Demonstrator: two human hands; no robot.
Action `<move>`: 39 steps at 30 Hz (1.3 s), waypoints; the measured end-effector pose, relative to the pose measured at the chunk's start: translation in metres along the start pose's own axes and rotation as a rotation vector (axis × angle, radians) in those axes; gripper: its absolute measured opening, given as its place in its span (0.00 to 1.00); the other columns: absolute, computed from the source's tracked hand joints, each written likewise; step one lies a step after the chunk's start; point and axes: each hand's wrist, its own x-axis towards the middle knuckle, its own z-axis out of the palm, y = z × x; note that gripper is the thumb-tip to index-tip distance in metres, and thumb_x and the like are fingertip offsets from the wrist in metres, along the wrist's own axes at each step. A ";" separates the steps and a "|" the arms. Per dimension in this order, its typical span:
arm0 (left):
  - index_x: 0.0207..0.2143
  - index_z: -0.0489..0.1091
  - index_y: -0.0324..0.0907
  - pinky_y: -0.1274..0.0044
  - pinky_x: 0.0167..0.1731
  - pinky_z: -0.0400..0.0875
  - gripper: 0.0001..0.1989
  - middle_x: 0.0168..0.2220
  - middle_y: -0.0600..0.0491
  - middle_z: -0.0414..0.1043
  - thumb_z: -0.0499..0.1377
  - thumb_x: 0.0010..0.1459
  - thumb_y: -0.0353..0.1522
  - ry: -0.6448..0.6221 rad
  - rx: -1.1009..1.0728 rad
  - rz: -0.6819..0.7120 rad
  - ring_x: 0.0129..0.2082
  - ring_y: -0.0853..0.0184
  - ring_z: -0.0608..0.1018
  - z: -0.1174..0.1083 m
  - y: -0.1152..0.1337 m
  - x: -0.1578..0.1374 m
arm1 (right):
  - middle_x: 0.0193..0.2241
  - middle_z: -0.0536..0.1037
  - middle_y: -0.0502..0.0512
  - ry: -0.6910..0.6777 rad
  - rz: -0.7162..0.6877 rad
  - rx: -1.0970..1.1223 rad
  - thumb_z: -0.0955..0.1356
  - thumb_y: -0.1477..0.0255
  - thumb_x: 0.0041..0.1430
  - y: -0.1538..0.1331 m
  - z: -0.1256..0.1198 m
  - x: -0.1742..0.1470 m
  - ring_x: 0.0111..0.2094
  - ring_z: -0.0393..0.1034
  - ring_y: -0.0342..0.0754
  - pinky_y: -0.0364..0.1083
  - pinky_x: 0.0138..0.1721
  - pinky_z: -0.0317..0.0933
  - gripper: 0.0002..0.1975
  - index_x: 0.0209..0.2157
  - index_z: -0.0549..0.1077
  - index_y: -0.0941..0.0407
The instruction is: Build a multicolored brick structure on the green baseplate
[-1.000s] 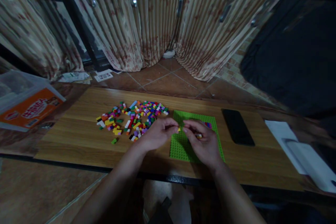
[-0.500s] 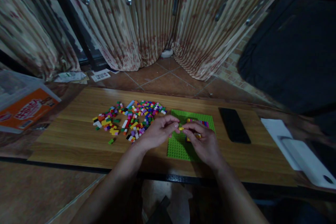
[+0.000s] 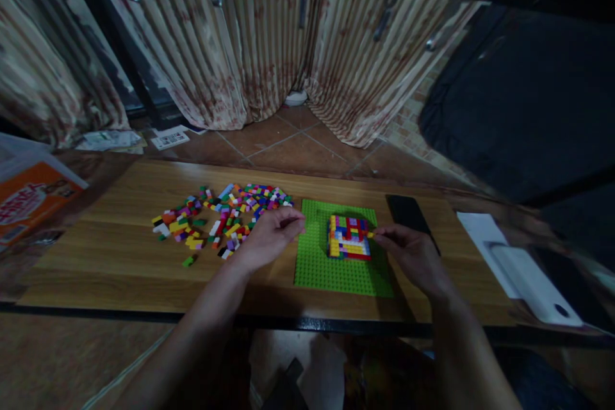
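On the green baseplate (image 3: 314, 262) stands a low, multicoloured build of toy bricks (image 3: 349, 238). My right hand (image 3: 408, 251) is at the right side of this build, its thumb and finger closed on a small yellow brick (image 3: 371, 235). That brick is at the build's right edge; whether it is pressed on cannot be made out. My left hand (image 3: 271, 237) hovers by the left edge of the baseplate, thumb and fingers pinched together. Anything between those fingertips is hidden. Many loose coloured bricks (image 3: 218, 225) lie left of it, partly behind the hand.
A black phone-like slab (image 3: 407, 210) lies right of the baseplate, partly behind my right hand. Farther right are white paper (image 3: 480, 237) and a white flat device (image 3: 533, 288). A clear box with an orange label (image 3: 33, 198) stands left of the wooden table (image 3: 120, 256).
My hands have moved apart. The right one has carried the yellow brick rightward to the build's edge, while the left has let go of it. The view has shifted slightly right.
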 end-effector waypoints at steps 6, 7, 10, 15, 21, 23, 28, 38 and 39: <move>0.33 0.73 0.38 0.78 0.32 0.65 0.06 0.28 0.55 0.72 0.56 0.56 0.30 0.005 0.020 0.007 0.28 0.72 0.71 0.000 -0.003 0.002 | 0.32 0.80 0.53 -0.049 0.031 -0.020 0.72 0.58 0.48 -0.003 0.005 0.001 0.34 0.72 0.49 0.48 0.38 0.63 0.15 0.32 0.79 0.55; 0.33 0.73 0.38 0.78 0.32 0.65 0.06 0.28 0.55 0.72 0.56 0.56 0.30 0.009 0.020 0.009 0.29 0.72 0.71 0.000 -0.004 0.002 | 0.31 0.80 0.53 -0.044 0.041 -0.010 0.73 0.58 0.47 -0.004 0.006 0.002 0.34 0.72 0.48 0.48 0.37 0.64 0.15 0.31 0.79 0.55; 0.33 0.73 0.39 0.78 0.32 0.65 0.06 0.28 0.55 0.72 0.57 0.56 0.31 0.013 0.039 0.008 0.29 0.72 0.71 -0.001 -0.004 0.002 | 0.28 0.80 0.53 -0.021 0.064 0.036 0.74 0.58 0.43 -0.008 0.010 0.004 0.31 0.71 0.48 0.47 0.34 0.64 0.15 0.29 0.79 0.55; 0.33 0.73 0.38 0.78 0.32 0.65 0.06 0.29 0.55 0.73 0.57 0.56 0.31 0.015 0.064 0.010 0.29 0.71 0.72 -0.003 -0.004 0.001 | 0.26 0.79 0.53 -0.003 0.111 0.102 0.75 0.59 0.40 -0.009 0.013 0.005 0.29 0.70 0.46 0.45 0.33 0.63 0.16 0.27 0.78 0.56; 0.34 0.73 0.38 0.77 0.33 0.66 0.06 0.30 0.55 0.74 0.58 0.55 0.31 0.025 0.081 0.015 0.31 0.71 0.73 -0.004 -0.008 0.001 | 0.24 0.79 0.53 0.028 0.135 0.129 0.76 0.58 0.36 -0.015 0.015 0.004 0.27 0.70 0.45 0.45 0.30 0.63 0.17 0.24 0.77 0.57; 0.34 0.73 0.39 0.77 0.34 0.66 0.06 0.30 0.55 0.74 0.58 0.55 0.31 0.025 0.083 0.014 0.31 0.70 0.73 -0.003 -0.008 0.001 | 0.24 0.79 0.52 0.027 0.141 0.128 0.76 0.59 0.36 -0.016 0.015 0.004 0.26 0.69 0.45 0.45 0.29 0.63 0.16 0.24 0.77 0.56; 0.33 0.73 0.40 0.76 0.36 0.68 0.05 0.31 0.54 0.75 0.58 0.56 0.31 0.031 0.105 0.020 0.32 0.69 0.74 -0.002 -0.005 0.001 | 0.23 0.78 0.51 0.028 0.179 0.175 0.76 0.63 0.35 -0.015 0.015 0.005 0.25 0.69 0.44 0.45 0.30 0.63 0.13 0.23 0.77 0.56; 0.34 0.72 0.39 0.76 0.36 0.68 0.07 0.31 0.54 0.74 0.58 0.56 0.34 0.011 0.096 0.013 0.32 0.69 0.74 0.001 -0.011 0.003 | 0.22 0.77 0.52 0.071 0.125 0.152 0.76 0.59 0.36 -0.013 0.021 0.002 0.24 0.67 0.44 0.45 0.28 0.61 0.16 0.23 0.77 0.57; 0.34 0.72 0.39 0.76 0.36 0.68 0.07 0.31 0.53 0.74 0.58 0.56 0.34 0.014 0.098 0.010 0.32 0.69 0.74 0.001 -0.010 0.003 | 0.21 0.76 0.51 0.064 0.127 0.166 0.76 0.59 0.36 -0.013 0.020 0.001 0.24 0.66 0.43 0.44 0.28 0.60 0.16 0.23 0.77 0.57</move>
